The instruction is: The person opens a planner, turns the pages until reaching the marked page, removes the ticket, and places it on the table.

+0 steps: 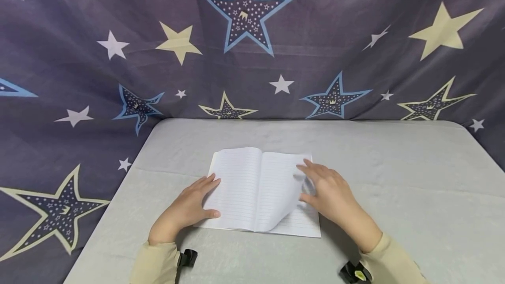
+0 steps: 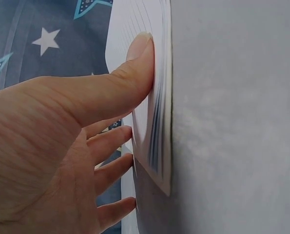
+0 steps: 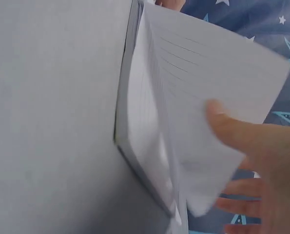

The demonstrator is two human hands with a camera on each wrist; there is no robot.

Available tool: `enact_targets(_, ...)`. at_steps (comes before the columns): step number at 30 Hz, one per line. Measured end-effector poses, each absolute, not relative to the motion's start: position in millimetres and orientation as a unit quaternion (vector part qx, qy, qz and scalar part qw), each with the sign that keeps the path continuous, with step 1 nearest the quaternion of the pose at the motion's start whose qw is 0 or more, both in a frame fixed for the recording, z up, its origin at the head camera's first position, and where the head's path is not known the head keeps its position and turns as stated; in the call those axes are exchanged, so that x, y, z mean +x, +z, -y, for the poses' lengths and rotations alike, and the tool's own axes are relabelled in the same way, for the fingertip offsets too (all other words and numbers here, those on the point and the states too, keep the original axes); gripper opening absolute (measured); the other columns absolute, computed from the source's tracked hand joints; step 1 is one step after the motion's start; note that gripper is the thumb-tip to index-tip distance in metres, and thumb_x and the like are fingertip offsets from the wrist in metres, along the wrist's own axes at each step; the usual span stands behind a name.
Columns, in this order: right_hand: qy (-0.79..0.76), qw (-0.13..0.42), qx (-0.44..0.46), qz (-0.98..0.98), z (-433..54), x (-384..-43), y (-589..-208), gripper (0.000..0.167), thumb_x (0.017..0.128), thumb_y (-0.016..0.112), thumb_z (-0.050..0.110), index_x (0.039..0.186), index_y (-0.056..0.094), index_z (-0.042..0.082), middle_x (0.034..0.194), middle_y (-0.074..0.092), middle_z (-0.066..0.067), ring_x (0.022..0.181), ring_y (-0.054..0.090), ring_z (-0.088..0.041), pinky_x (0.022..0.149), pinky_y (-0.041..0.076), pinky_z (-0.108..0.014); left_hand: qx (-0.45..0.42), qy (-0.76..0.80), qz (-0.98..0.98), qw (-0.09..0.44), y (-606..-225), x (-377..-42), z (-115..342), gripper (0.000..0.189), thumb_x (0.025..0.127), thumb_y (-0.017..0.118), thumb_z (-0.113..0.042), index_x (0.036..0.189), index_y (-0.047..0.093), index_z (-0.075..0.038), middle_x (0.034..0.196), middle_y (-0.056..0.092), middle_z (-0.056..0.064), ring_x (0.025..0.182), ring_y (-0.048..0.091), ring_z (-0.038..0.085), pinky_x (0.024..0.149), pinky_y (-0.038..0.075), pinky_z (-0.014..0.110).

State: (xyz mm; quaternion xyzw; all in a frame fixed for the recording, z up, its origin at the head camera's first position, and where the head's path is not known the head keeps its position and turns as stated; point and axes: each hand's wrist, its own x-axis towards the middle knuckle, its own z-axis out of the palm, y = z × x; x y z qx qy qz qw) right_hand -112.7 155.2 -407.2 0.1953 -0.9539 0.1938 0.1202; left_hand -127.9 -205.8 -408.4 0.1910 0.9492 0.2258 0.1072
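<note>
An open notebook (image 1: 240, 187) with white ruled pages lies on the table. My left hand (image 1: 193, 205) rests on the left page's outer edge, fingers spread and thumb toward the lower side. In the left wrist view, the thumb (image 2: 140, 63) presses at the stacked page edges. On the right side, a single sheet (image 3: 208, 73) stands raised and curves over toward the spine, with the ruled page under it showing at the lower right. My right hand (image 1: 331, 189) is at this sheet's outer edge, its thumb apart from the loosely extended fingers.
The notebook sits on a table with a pale grey cover (image 1: 394, 161). A dark star-patterned cloth (image 1: 307, 25) hangs behind it and along the left side. Each wrist carries a small black device (image 1: 188, 257) on its strap, close to the sleeve cuff.
</note>
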Motion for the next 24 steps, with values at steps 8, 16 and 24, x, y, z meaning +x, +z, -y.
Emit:
enact_targets(8,0.309,0.126,0.154,0.930,-127.4,-101.5,-400.7,0.106,0.075,0.083,0.048,0.153,0.031,-0.002,0.159,0.026,-0.021,0.135,0.042,-0.042,0.106,0.039,-0.056,0.195,0.223,-0.949,0.107,-407.8,-128.8,205.1,0.087,0.075,0.084,-0.031,0.147,0.045,0.000,0.155,0.035,0.022,0.141,0.029,0.046,0.110,0.026,0.066)
enact_targets(16,0.314,0.146,0.243,0.906,-93.6,-74.8,-406.1,0.107,0.076,0.082,0.047,0.155,0.026,0.002,0.160,0.024,-0.018,0.133,0.047,-0.036,0.103,0.045,-0.051,0.196,0.226,-0.948,0.109,-406.6,-128.7,208.2,0.087,0.076,0.084,-0.033,0.146,0.045,0.000,0.154,0.035,0.025,0.141,0.030,0.047,0.109,0.027,0.067)
enact_targets(24,0.250,0.045,0.331,0.909,-78.7,-53.5,-409.0,0.084,0.086,0.072,0.052,0.152,0.040,0.012,0.158,0.034,-0.013,0.130,0.051,-0.028,0.103,0.045,-0.045,0.172,0.241,-0.949,0.107,-403.0,-129.8,224.3,0.074,0.085,0.078,-0.025,0.145,0.046,0.002,0.152,0.037,0.027,0.139,0.032,0.049,0.110,0.028,0.064)
